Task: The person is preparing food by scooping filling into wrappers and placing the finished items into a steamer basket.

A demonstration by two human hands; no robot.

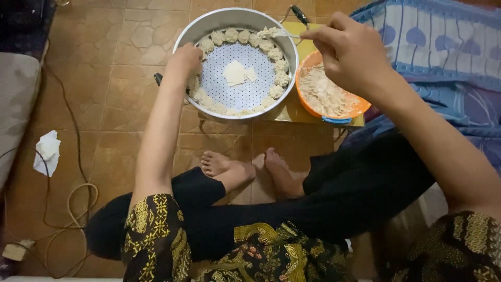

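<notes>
A round metal steamer tray (209, 23) with a perforated bottom sits on the tiled floor, with several pale dumplings (274, 55) ringed along its inner wall and a few flat wrappers (236, 72) in its middle. My left hand (185, 60) rests on the tray's left rim, fingers curled onto a dumpling there. Over the tray's upper right edge my right hand (347, 52) pinches a fork (284, 34) with a lump of filling on its tines. An orange bowl (360, 108) of pale filling stands right of the tray.
A yellow board (300, 112) lies under the bowl. A blue patterned cloth (443, 47) covers the right side. My bare feet (245, 169) and crossed legs are in front. A crumpled tissue (47, 151), a cable (78, 198) and a grey cushion (15, 104) lie at the left.
</notes>
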